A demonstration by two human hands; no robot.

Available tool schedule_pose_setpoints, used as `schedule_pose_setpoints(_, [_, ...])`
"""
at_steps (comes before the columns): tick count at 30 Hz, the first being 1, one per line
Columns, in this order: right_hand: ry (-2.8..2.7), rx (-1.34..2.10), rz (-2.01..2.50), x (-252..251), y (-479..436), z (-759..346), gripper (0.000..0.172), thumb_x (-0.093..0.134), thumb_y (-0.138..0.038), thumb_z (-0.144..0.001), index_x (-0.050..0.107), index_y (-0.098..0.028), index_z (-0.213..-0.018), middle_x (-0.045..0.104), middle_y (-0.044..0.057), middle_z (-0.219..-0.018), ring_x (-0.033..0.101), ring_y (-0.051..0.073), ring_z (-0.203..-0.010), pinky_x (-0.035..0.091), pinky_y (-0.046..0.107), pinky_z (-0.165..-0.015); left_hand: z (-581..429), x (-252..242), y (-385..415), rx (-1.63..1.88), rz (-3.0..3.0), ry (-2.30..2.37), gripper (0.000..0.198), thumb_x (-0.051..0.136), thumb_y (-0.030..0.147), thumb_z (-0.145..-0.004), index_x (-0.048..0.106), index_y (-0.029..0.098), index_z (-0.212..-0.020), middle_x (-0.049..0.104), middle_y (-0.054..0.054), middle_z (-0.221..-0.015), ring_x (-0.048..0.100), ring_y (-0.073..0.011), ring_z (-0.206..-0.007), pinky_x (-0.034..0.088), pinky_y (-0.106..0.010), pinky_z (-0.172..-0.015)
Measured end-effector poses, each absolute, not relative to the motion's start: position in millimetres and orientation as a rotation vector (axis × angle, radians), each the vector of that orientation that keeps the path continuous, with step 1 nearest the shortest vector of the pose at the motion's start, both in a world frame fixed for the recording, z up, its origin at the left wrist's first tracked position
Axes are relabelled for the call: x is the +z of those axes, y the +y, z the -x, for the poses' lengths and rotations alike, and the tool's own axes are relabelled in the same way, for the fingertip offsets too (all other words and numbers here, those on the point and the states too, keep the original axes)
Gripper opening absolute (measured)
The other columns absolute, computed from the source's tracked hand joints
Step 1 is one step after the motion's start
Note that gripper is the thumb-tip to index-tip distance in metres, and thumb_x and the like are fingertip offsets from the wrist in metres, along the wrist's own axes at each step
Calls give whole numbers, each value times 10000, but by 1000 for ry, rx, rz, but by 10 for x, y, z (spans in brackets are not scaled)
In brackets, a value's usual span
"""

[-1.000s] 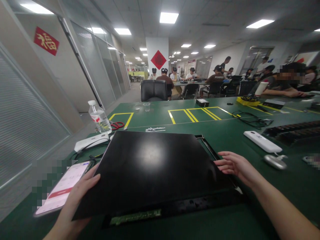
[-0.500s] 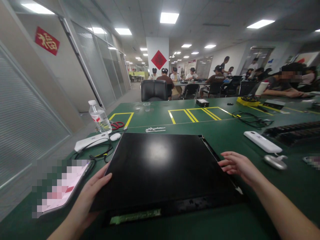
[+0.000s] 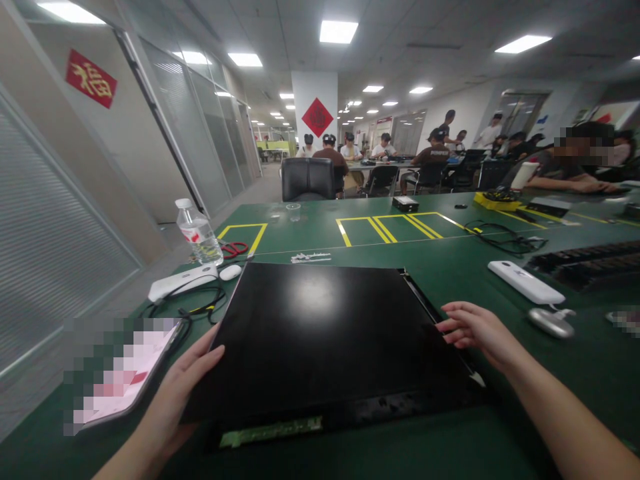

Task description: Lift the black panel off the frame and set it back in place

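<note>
A flat black display panel (image 3: 325,340) lies over a dark frame (image 3: 395,404) on the green table in front of me. My left hand (image 3: 193,370) grips the panel's left edge, thumb on top and the other fingers beneath, mostly hidden. At the right side, my right hand (image 3: 473,330) has its fingers stretched out and apart, the tips at or very near the panel's edge; contact is unclear. A green circuit strip (image 3: 273,432) shows along the near side, below the panel. Along the right, part of the frame is uncovered, and a small pale tab (image 3: 477,379) sticks out at its near corner.
To the left are a phone-like device (image 3: 127,387), black cables (image 3: 207,308), a white power bank (image 3: 183,283), red-handled scissors (image 3: 235,250) and a water bottle (image 3: 197,233). Another white power bank (image 3: 525,281) and a silver device (image 3: 550,323) lie right. People work at tables beyond.
Both hands and the panel look almost unmoved. The view has shifted very slightly.
</note>
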State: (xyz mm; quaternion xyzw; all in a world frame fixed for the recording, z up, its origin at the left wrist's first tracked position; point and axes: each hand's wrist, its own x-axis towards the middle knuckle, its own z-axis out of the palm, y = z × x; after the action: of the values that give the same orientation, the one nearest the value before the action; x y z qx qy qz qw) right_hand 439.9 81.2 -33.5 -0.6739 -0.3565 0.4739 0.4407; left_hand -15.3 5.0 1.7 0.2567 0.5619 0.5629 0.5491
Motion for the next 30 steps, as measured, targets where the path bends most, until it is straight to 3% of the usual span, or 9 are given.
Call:
schedule_pose_setpoints(8, [-894,1136,1731,-278,807,-4406,126,610,-229,-798,575,-180,-908,748,101,-684,650,160,-468,454,207,-415,143,-48,73,1248,-595,1364,767,858,335,-693,595,298,-1413,791,-55,-1178,794,-286,-878,629,-264,-634])
schedule_pose_setpoints(16, [-923,1146,1805,-269,818,-4381,92,569,-237,-838,564,-195,-920,741,73,-682,642,138,-479,460,207,-443,122,-117,86,1241,-643,1344,818,856,227,-697,549,273,-1454,753,-102,-1251,801,-266,-747,615,-266,-567])
schedule_pose_setpoints(23, [-938,1149,1840,-224,808,-4368,66,545,-244,-858,562,-193,-895,737,70,-697,651,140,-499,476,221,-475,179,-161,118,1180,-631,1249,831,886,310,-687,553,290,-1449,783,-81,-1186,794,-289,-876,630,-266,-639])
schedule_pose_setpoints(30, [-1026,1066,1897,-300,837,-4403,102,551,-283,-840,578,-193,-879,736,67,-722,646,135,-509,484,228,-486,185,-199,128,1126,-680,1238,827,882,308,-704,543,270,-1457,815,-81,-1095,796,-256,-675,612,-263,-523])
